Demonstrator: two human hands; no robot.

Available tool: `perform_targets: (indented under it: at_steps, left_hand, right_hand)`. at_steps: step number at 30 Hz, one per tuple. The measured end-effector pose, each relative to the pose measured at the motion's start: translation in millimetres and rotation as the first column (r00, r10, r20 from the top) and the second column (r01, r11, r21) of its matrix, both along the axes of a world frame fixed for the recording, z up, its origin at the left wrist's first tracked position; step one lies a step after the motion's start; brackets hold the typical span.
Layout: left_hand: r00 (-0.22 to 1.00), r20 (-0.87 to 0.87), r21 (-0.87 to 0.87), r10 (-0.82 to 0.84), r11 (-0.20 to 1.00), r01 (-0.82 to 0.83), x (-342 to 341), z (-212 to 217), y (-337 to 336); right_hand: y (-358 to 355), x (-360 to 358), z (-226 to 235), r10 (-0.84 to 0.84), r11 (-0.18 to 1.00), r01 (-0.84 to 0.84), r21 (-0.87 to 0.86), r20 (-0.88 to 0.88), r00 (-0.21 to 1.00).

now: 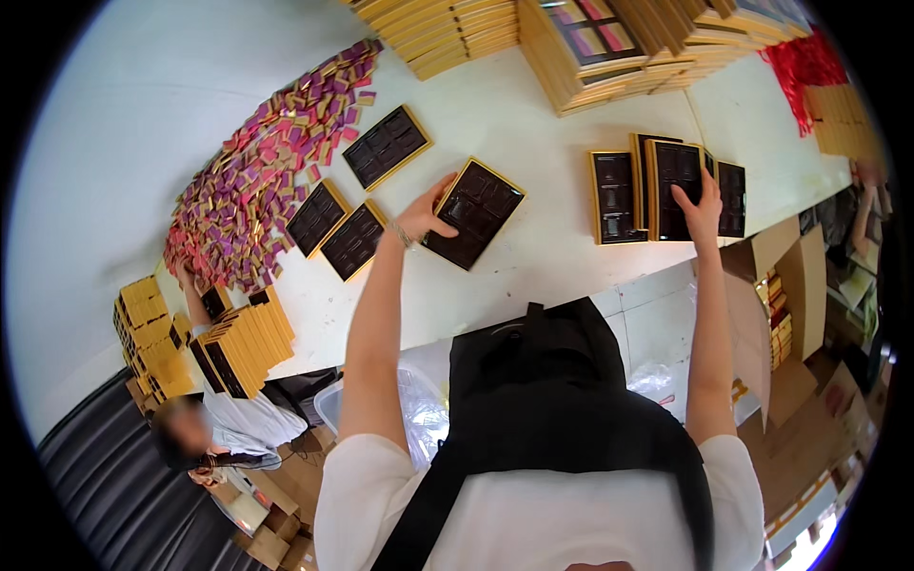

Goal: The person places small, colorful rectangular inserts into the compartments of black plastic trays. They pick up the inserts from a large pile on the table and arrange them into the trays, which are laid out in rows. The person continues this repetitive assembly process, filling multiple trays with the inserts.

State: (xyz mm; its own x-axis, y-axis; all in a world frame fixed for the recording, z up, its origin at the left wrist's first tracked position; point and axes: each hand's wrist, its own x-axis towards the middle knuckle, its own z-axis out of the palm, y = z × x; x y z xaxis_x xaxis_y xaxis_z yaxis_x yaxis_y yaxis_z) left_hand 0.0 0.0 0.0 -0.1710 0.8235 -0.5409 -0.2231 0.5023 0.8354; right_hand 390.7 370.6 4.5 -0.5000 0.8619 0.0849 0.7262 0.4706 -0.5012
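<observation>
My left hand grips the left edge of a shallow gold-edged box with a dark brown compartment tray inside, thumb over the rim. That box is tilted on the white table. On the right, my right hand is closed round the right side of a similar box, which lies on top of several more. Left of my left hand are three such boxes: one farther back and two nearer, side by side. Their compartments look bare.
A large heap of small pink, purple and gold wrapped pieces covers the table's left. Tall stacks of gold-edged boxes stand at the back. A co-worker reaches in at left beside another stack. An open carton stands right.
</observation>
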Motion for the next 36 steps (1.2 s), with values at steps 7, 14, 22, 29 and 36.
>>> perform_targets:
  at_steps: [7, 14, 22, 29, 36]
  left_hand:
    - [0.516, -0.728, -0.446, -0.451, 0.883, 0.143, -8, 67, 17]
    - [0.230, -0.868, -0.469, -0.441, 0.879, -0.083, 27, 59, 7]
    - [0.296, -0.901, -0.357, -0.317, 0.930, -0.092, 88, 38, -183]
    - [0.183, -0.949, -0.298, -0.256, 0.919, -0.258, 59, -9, -236]
    - [0.173, -0.985, 0.001, 0.022, 0.993, -0.122, 27, 31, -86]
  right_hand:
    - [-47, -19, 19, -0.194, 0.981, 0.187, 0.053, 0.242, 0.951]
    - [-98, -85, 57, -0.175, 0.984, 0.133, 0.122, 0.466, 0.868]
    - [-241, -136, 32, 0.889, 0.383, -0.915, -0.125, 0.319, 0.329]
    - [-282, -217, 8, 0.954, 0.196, -0.979, -0.051, 0.239, 0.179]
    - [-255, -272, 17, 0.873, 0.429, -0.903, 0.010, 0.254, 0.417]
